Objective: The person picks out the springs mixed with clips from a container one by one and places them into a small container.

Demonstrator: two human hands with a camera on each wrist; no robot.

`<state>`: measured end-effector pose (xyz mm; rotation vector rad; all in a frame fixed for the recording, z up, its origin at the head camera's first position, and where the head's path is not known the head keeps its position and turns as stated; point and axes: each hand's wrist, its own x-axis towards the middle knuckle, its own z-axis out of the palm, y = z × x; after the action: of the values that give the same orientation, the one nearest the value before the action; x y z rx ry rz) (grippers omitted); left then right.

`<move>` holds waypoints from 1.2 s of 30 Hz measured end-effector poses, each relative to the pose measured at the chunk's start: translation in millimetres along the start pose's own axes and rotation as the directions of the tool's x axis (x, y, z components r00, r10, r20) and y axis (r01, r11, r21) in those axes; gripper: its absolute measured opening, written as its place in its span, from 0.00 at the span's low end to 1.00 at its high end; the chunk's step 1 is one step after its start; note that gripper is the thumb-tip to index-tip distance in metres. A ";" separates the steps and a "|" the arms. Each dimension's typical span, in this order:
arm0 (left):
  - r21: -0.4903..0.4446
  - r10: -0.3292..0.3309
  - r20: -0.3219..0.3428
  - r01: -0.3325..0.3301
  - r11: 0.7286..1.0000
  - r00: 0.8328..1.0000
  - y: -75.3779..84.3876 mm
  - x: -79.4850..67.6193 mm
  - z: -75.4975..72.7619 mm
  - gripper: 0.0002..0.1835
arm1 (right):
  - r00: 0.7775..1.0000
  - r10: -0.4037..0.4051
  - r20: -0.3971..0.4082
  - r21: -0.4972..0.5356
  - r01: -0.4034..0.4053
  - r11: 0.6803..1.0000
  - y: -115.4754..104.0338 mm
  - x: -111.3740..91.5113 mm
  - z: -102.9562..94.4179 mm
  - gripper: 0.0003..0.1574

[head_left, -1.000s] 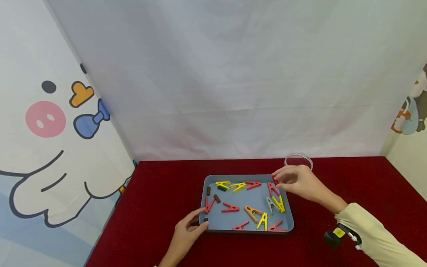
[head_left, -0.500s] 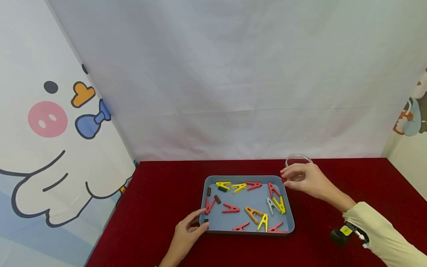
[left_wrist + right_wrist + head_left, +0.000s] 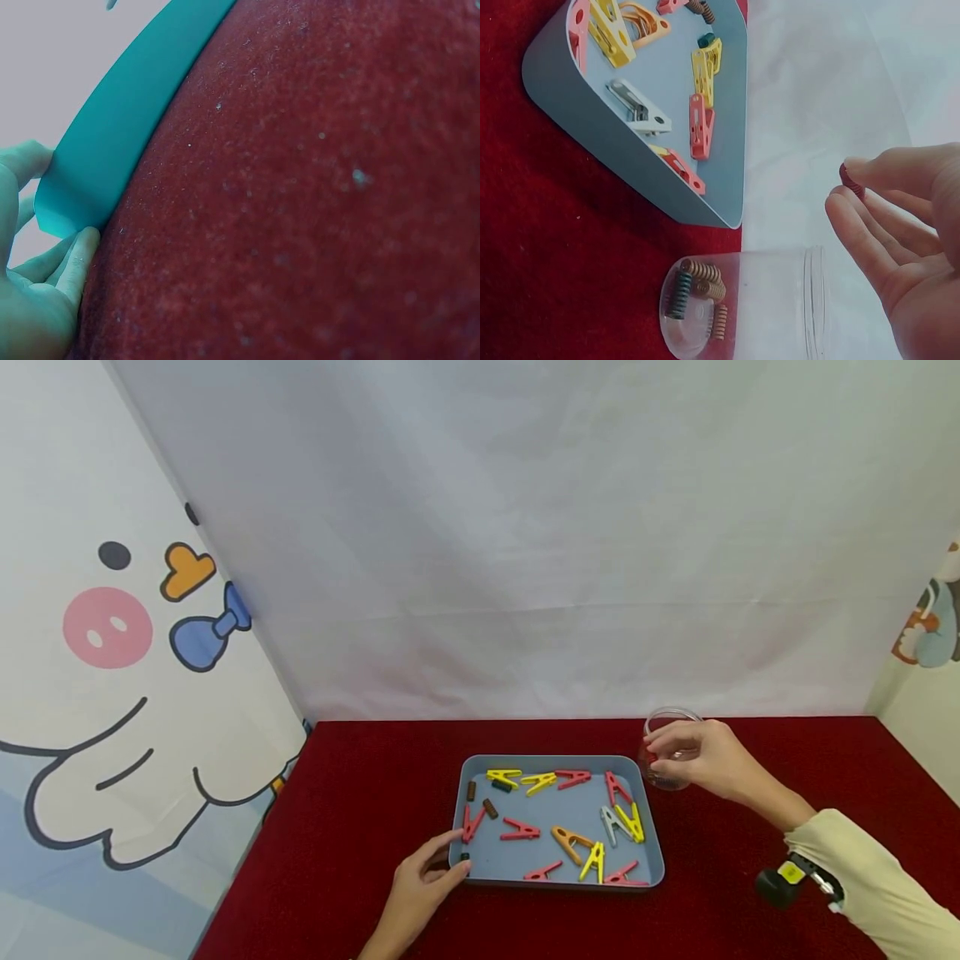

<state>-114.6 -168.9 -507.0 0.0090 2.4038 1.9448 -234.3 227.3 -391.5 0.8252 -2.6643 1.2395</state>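
My right hand (image 3: 701,760) pinches a small red coil spring (image 3: 852,181) between thumb and fingertips. In the right wrist view the spring is just beyond the rim of a clear plastic jar (image 3: 776,300), and in the head view the fingers overlap the jar's mouth. Several brown and dark green springs (image 3: 679,295) lie at the jar's bottom. At the near left corner of a blue-grey tray (image 3: 555,808), my left hand (image 3: 420,883) grips the wall, thumb on one side of the corner and fingers on the other.
Inside the tray lie clothespins in several colours, such as a red one (image 3: 519,829), an orange one (image 3: 566,842) and a grey one (image 3: 611,823). A brown spring (image 3: 490,808) is among them. Dark red cloth (image 3: 375,793) covers the table, with a white curtain (image 3: 525,568) behind.
My right hand has carried the red spring from the tray's far right corner rightward to the jar's mouth. The left hand stays at the tray corner.
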 end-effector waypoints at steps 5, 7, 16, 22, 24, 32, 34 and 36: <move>0.008 0.003 -0.009 -0.003 1.000 1.000 1.3 -0.7 0.4 0.26 | 1.000 0.004 -0.010 -0.034 -0.004 0.999 3.2 2.4 -4.2 0.11; 0.013 0.003 -0.014 -0.002 1.000 1.000 1.7 -1.2 0.5 0.26 | 1.000 0.003 -0.012 -0.039 -0.004 0.999 4.0 3.0 -6.1 0.11; 0.026 -0.016 -0.009 0.016 1.000 1.000 0.6 0.3 -0.4 0.26 | 1.000 -0.004 -0.030 -0.083 0.001 0.997 5.3 4.7 -13.8 0.12; 0.019 -0.022 -0.006 0.023 1.000 1.000 -0.3 0.2 -0.8 0.26 | 0.999 -0.020 -0.035 -0.093 0.017 0.996 9.8 6.5 -17.1 0.11; 0.013 -0.019 -0.005 0.019 1.000 1.000 0.4 -0.7 -0.6 0.26 | 0.999 -0.032 -0.040 -0.098 0.028 0.995 10.9 7.1 -18.1 0.10; -0.007 -0.001 -0.002 0.001 1.000 1.000 0.8 -1.6 -0.7 0.27 | 0.999 0.004 -0.032 -0.134 -0.008 0.991 13.7 8.8 -22.2 0.10; 0.000 -0.009 -0.002 0.009 1.000 1.000 0.3 -0.9 -0.9 0.26 | 0.999 0.008 -0.031 -0.139 -0.013 0.990 14.5 9.4 -23.0 0.10; 0.008 -0.009 -0.003 0.009 1.000 1.000 -0.7 0.0 -1.0 0.26 | 0.999 0.006 -0.035 -0.139 -0.011 0.990 15.4 10.2 -23.5 0.10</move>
<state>-114.6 -170.1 -507.5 -0.0042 2.4096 1.9324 -254.1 248.1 -383.4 0.7657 -2.6926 1.0451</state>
